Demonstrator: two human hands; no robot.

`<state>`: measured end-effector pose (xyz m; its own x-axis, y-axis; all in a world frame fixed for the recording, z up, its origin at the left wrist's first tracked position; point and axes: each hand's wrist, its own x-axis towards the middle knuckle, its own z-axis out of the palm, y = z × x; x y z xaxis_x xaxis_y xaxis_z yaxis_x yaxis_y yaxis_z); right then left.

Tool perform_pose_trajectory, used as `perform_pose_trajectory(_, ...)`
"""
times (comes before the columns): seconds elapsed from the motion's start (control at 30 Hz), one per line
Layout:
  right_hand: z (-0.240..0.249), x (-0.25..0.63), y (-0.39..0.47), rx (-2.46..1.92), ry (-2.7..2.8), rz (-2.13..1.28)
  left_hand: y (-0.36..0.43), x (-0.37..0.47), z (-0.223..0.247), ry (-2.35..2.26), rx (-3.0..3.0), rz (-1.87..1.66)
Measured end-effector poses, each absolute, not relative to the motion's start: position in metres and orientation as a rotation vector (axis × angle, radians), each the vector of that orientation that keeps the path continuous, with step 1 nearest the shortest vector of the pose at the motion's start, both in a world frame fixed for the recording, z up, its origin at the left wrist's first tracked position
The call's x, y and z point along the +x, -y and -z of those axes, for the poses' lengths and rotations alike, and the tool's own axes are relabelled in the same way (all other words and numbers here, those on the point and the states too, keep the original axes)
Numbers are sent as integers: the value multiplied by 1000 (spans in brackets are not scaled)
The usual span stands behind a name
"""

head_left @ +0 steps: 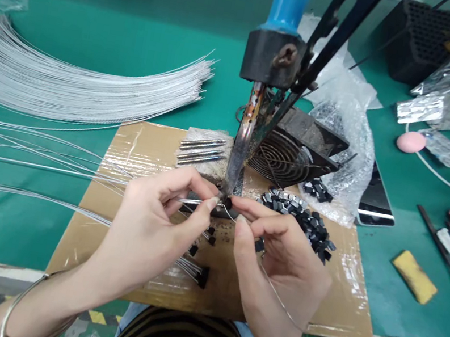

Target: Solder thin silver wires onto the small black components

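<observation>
Beneath the tip of a blue-handled soldering iron, my left hand pinches a thin white wire near its end. My right hand pinches a thin strand of solder that trails down over the palm. Its end meets the wire end just under the tip, where a small dark part partly shows. Wires with black ends lie on the cardboard below my left hand. To the right is a pile of small black pieces.
A small fan stands behind the iron, beside bubble wrap. Metal rods rest on a block. A large white wire bundle lies at left. A yellow sponge and a black box are at right.
</observation>
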<state>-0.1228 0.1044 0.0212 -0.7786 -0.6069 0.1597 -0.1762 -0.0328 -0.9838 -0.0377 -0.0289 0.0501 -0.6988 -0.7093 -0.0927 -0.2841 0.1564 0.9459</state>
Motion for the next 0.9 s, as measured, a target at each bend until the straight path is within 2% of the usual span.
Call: perform_pose_trajectory(0.9, -19, -121, -101, -863, -1991, 1882, 27, -39, -49, 2077, 929, 1548)
